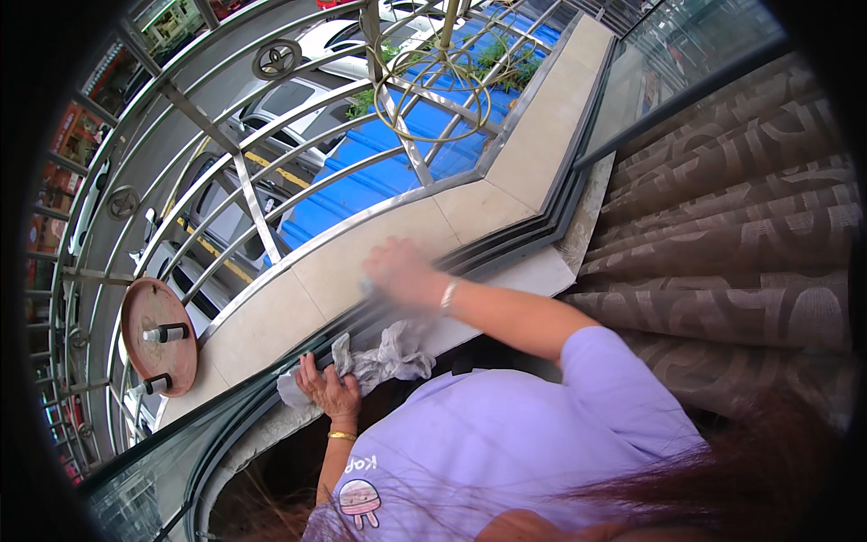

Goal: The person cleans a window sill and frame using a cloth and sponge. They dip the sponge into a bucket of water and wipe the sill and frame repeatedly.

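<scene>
My left hand (328, 389), with a gold bracelet at the wrist, curls its fingers over the dark edge of a sliding glass window (223, 400). A crumpled grey-white rag (396, 356) lies over the sill there and shows on both sides of this hand. Blurred by motion, my right hand (406, 274) is over the window track (488, 247), its fingers bent downward. A small pale-bluish thing shows at its fingertips, too smeared to name; whether the hand grips it is unclear. A silver bracelet circles that wrist.
Beyond the track runs a beige tiled ledge (393, 247), edged by a metal safety grille (247, 196). A terracotta-coloured saucer (145, 305) with two small bottles (166, 332) sits at left. A wire hanger rack (433, 95) hangs ahead. Patterned brown curtains (731, 230) fall at right.
</scene>
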{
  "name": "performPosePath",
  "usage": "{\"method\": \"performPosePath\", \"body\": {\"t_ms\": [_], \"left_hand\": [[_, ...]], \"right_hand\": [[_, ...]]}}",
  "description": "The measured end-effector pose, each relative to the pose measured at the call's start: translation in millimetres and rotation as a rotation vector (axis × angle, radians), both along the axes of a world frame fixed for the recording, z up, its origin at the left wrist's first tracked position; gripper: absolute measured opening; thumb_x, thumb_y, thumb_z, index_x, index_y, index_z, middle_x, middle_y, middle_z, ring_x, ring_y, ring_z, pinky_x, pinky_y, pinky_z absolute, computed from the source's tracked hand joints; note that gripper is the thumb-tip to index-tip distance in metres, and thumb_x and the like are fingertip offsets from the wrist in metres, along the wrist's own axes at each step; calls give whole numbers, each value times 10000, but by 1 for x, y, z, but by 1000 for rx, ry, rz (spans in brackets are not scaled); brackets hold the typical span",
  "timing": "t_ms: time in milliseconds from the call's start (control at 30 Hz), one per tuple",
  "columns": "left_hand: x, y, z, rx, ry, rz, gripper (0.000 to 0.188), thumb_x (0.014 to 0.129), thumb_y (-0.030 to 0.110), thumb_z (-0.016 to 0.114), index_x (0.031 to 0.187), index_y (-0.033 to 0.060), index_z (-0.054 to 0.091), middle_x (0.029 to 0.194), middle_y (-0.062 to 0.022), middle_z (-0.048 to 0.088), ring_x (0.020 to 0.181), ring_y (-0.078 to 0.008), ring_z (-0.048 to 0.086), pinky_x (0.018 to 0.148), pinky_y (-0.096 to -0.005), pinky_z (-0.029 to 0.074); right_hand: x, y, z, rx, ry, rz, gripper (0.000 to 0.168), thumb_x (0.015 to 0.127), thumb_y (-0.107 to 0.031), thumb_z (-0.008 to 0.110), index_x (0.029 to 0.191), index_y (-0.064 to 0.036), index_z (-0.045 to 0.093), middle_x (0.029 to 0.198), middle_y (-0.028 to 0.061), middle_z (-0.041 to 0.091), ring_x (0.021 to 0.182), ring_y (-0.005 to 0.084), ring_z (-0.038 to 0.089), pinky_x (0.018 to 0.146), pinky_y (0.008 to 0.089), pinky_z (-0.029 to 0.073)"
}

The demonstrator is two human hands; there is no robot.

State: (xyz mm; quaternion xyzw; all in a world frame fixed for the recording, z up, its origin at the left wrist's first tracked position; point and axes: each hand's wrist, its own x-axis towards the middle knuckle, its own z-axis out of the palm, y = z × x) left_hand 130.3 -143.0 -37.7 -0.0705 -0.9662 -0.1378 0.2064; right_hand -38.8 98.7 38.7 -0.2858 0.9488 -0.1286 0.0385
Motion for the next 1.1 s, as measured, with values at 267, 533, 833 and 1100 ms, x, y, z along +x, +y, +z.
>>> {"method": "performPosePath", "body": {"t_ms": [267,533,833,1100], "left_hand": [[0,-1,-2,4,17,-9,182,765,186,539,891,56,556,1370,-202,428,1317,-393,385,1081,-555,271],[0,3,2,24,-5,10,211,728,190,574,890,54,571,1375,-200,438,1307,-389,387,1092,-552,264],[0,0,8,17,-28,7,222,728,214,583,864,39,592,1388,-194,423,1332,-372,352,1106,-538,259],[0,2,5,29,-24,11,222,723,212,588,866,43,589,1392,-192,426,1329,-372,359,1109,-539,253]], "right_hand": [[-3,-21,30,-278,182,81,189,740,-93,575,928,-115,571,919,77,566,897,274,542,753,409,448],[4,191,59,111,137,-160,370,654,70,580,978,-109,608,942,89,573,927,328,534,801,426,456],[10,136,35,209,151,-152,203,722,-12,583,905,-98,590,902,96,573,892,301,542,744,420,449],[24,142,41,135,231,-200,349,666,36,605,980,-112,576,902,83,550,870,302,529,721,416,446]]}}
